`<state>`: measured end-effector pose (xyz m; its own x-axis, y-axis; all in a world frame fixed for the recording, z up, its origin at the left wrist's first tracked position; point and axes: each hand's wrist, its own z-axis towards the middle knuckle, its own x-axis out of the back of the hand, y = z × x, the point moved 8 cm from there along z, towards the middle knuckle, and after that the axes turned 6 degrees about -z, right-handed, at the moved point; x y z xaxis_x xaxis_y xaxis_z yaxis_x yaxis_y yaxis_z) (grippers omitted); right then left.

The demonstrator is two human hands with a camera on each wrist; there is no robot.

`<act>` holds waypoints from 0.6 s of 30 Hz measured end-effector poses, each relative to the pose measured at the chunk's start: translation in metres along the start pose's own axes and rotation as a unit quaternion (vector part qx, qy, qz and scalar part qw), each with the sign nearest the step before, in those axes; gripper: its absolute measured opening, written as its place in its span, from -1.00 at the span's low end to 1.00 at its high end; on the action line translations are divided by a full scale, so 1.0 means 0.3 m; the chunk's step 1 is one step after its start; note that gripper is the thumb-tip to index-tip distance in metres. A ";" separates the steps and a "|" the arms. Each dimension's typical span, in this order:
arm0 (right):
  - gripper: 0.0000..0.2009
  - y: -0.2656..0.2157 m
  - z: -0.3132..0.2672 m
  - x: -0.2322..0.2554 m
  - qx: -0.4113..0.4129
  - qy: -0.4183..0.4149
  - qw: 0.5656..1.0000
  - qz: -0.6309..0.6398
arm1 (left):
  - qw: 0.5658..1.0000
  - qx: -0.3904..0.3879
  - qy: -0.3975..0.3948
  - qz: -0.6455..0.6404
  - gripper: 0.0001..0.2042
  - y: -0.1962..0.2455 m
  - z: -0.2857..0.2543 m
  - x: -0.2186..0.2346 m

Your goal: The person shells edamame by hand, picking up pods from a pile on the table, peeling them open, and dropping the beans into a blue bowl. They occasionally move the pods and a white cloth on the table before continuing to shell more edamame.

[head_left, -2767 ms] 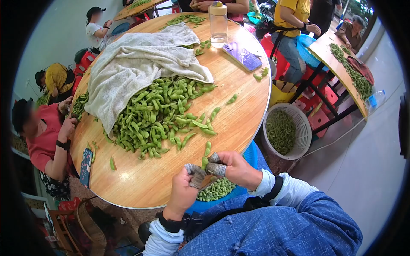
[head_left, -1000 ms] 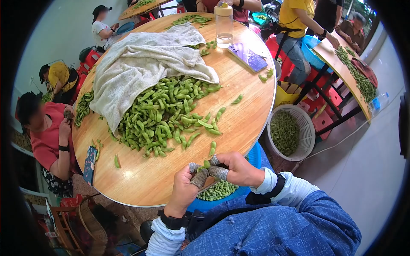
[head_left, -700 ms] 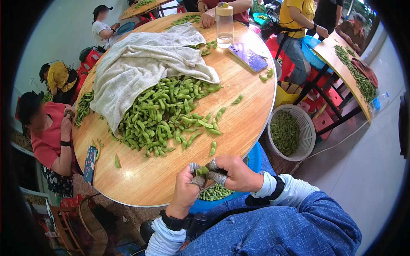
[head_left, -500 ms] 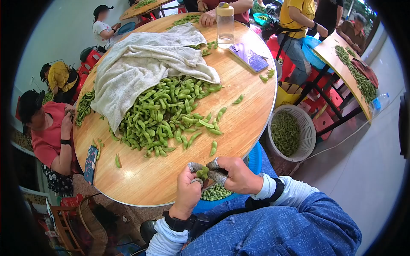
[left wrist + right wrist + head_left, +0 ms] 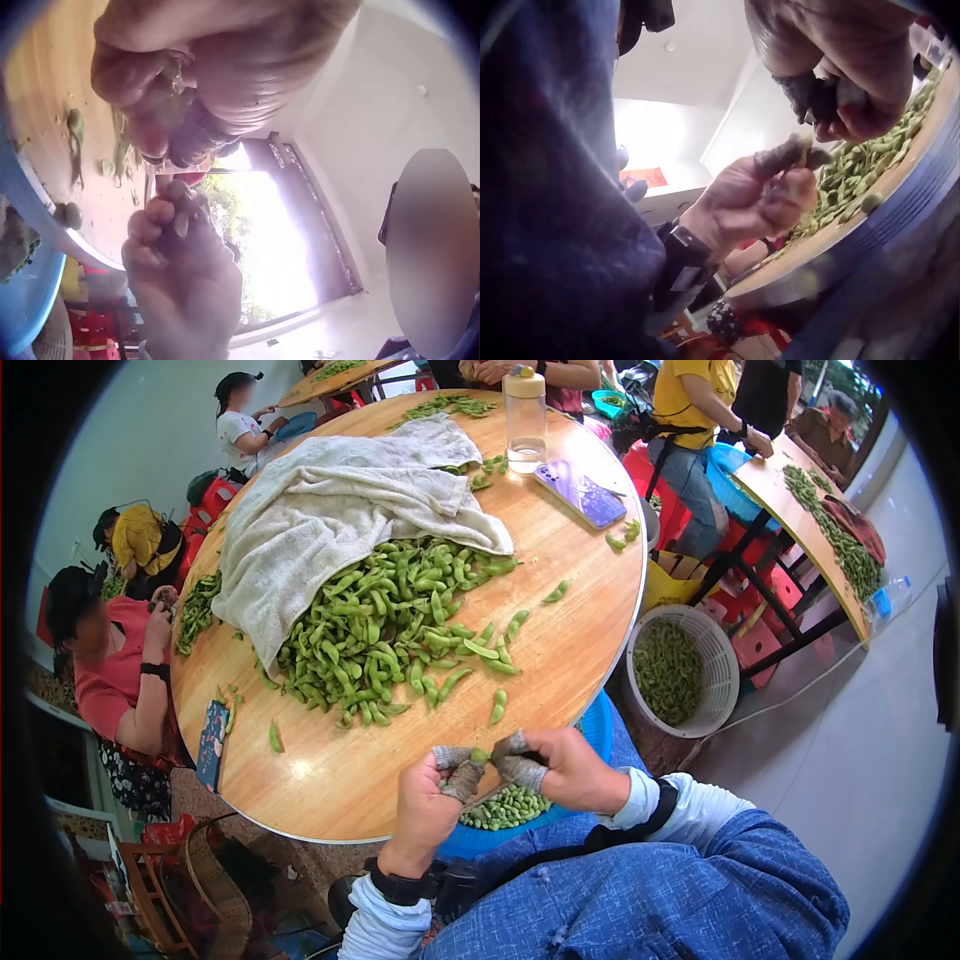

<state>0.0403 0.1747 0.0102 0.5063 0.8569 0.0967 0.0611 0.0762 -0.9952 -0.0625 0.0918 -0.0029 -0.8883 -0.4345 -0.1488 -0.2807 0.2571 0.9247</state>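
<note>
Over the near table edge, my left hand [image 5: 425, 800] pinches a green soybean pod [image 5: 480, 755] between thumb and finger, both in grey wraps. Only the pod's tip shows from above. Close beside it, my right hand [image 5: 565, 768] has its wrapped thumb and finger pressed together, curled in. A small pale piece [image 5: 182, 224] shows at the right hand's fingers in the left wrist view; I cannot tell what it is. Below both hands, shelled green beans [image 5: 508, 808] lie in a blue basin [image 5: 598, 732]. A large pile of soybean pods [image 5: 375, 630] covers the table's middle.
The round wooden table [image 5: 560, 650] bears a beige towel [image 5: 330, 510], a water bottle [image 5: 525, 420], a purple phone [image 5: 580, 495] and a dark patterned phone [image 5: 211, 747]. A white basket [image 5: 722, 670] of pods stands at right. People sit and stand around.
A pod was held between both hands half a second ago. Now my right hand has shifted slightly right, and only a small green tip shows at the left fingertips.
</note>
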 end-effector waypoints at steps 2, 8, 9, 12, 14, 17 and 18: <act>-0.86 0.012 -0.006 0.036 -0.017 0.022 0.999 0.032 | 1.000 0.011 0.011 0.011 -0.82 -0.003 -0.001 0.015; -0.85 0.015 -0.002 -0.009 -0.054 -0.060 0.992 0.100 | 0.999 0.001 -0.038 -0.004 -0.83 0.005 -0.010 -0.020; -0.85 0.026 -0.004 -0.017 -0.072 -0.069 0.988 0.116 | 0.999 0.005 -0.041 -0.002 -0.83 0.017 -0.013 -0.029; -0.86 0.036 -0.003 -0.022 -0.073 -0.083 0.985 0.132 | 0.998 0.020 -0.053 -0.020 -0.81 0.005 -0.011 -0.038; -0.87 0.042 -0.003 -0.028 -0.082 -0.085 0.980 0.157 | 0.998 0.027 -0.057 -0.022 -0.80 -0.004 -0.010 -0.038; -0.87 0.057 -0.003 -0.030 -0.087 -0.089 0.979 0.159 | 0.998 0.025 -0.056 0.002 -0.80 -0.010 -0.008 -0.036; -0.87 0.062 -0.004 -0.030 -0.087 -0.090 0.980 0.153 | 0.998 0.020 -0.058 0.009 -0.81 -0.013 -0.007 -0.036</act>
<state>0.0380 0.1677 -0.0091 0.3652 0.9030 -0.2265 0.0837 -0.2742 -0.9580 -0.0510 0.0938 -0.0041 -0.9286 -0.3277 -0.1743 -0.2771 0.2998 0.9128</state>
